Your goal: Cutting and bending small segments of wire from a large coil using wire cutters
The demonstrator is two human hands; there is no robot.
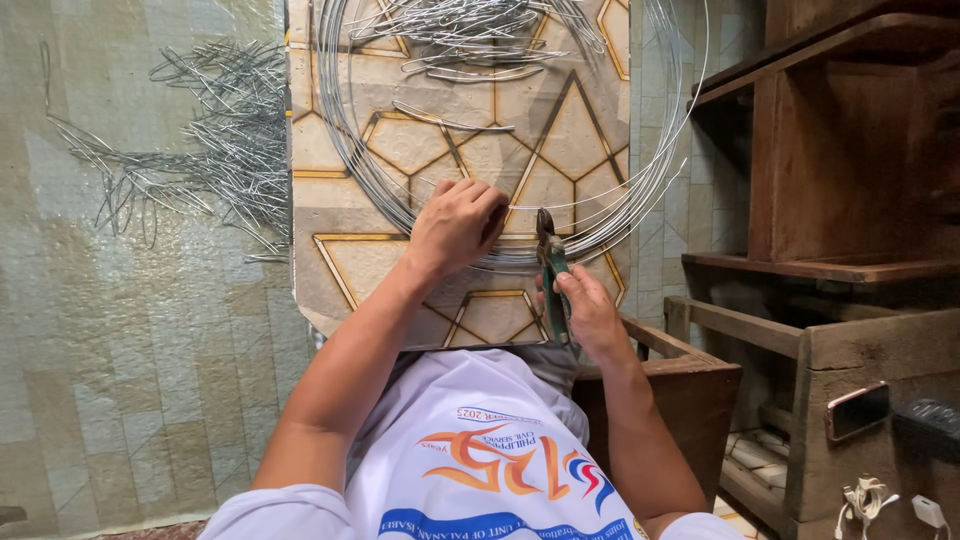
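While we look down through the head camera, our left hand [455, 225] rests on a flat board patterned with beige hexagons and gold lines [345, 265], its fingers curled into a loose fist pressing the near arc of a large coil of thin silvery wire [335, 130] against that board; whether the fingers actually pinch a strand we cannot tell. Just right of that hand, still over the board, our right hand [590, 315] is closed around the green handles of a pair of dark-jawed metal pliers [550, 265], whose tip points away from us and meets the wire at the coil's near edge. At the board's far edge, inside the coil, lies a small heap of bent silvery wire pieces [460, 35]. Left of the board, on the pale woven mat [130, 330], a larger scatter of similar bent wire pieces [215, 135] spreads out. Right of the board stands dark brown wooden shelving [850, 170], with a phone in a pinkish case [857, 410] leaning low against it.
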